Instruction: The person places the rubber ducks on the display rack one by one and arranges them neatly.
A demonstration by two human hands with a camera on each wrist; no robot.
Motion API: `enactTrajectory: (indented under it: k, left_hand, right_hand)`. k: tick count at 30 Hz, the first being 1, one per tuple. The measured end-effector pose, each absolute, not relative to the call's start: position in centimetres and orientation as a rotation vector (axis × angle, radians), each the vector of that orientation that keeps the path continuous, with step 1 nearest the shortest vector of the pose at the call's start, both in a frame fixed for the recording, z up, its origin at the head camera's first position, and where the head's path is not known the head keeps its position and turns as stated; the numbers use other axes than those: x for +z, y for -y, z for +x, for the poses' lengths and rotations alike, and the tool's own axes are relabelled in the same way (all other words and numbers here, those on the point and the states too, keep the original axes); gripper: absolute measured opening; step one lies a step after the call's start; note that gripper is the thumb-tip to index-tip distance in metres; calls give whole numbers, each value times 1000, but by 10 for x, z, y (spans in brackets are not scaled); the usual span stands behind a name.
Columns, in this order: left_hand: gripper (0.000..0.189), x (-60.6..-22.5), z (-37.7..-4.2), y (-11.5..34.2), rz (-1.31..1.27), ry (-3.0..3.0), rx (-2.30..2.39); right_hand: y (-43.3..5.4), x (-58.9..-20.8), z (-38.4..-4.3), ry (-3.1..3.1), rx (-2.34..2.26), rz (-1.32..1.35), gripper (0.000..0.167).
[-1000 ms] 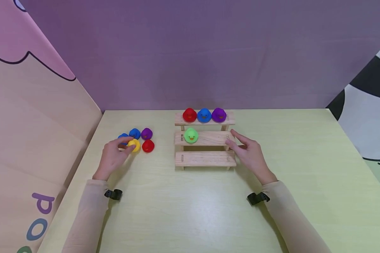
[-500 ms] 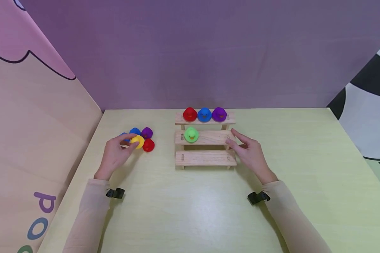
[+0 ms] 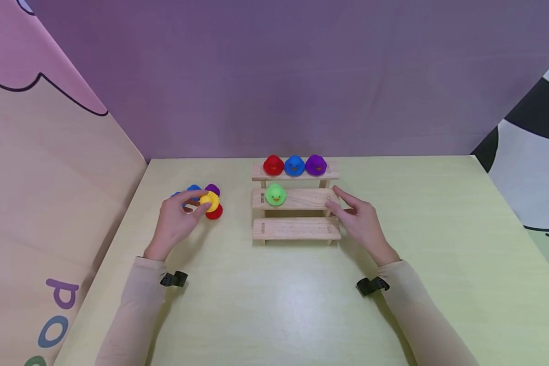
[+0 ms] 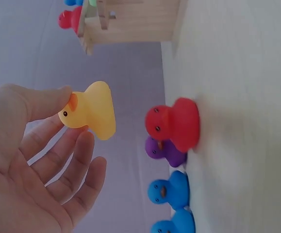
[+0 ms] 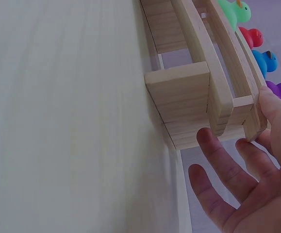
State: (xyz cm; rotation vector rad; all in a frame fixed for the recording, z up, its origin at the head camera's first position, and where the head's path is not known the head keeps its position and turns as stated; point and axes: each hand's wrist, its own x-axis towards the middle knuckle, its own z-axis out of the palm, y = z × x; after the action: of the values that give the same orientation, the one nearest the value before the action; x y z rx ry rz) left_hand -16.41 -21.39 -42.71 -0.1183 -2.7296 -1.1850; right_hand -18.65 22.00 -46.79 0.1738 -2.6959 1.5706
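A yellow rubber duck is pinched between the thumb and fingers of my left hand. In the left wrist view it hangs in the air, above the table and apart from the red duck. My right hand holds the right end of the middle step of a three-step wooden stand, thumb on top. A green duck sits at the left of that middle step. Along the top step stand a red duck, a blue duck and a purple duck.
Left of the stand, on the pale table, are the red duck, a purple duck and two blue ducks, one of them a blue duck beside the purple one. A purple backdrop rises behind the table.
My left hand has lifted the yellow duck and carried it rightward, now in front of the red and purple ducks on the table. The right hand has stayed at the stand.
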Motion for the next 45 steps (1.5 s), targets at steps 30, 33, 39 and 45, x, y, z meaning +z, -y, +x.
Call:
enactTrajectory:
  k: [30,33,39,45]
  left_hand:
    - [31,-411,-157,148,-167,2629,-1354]
    - [30,-412,-157,141,-184,2606,-1353]
    - [28,-413,-157,132,-215,2582,-1330]
    - [26,-414,-158,124,-250,2574,-1341]
  right_hand:
    - [-220,-468,-187,2698,1574,161,63]
    - [-220,-468,-186,2696,1572,164,63]
    - [-220,-468,-187,2692,1559,172,63]
    - [-220,-469,-187,2695,1560,166,63]
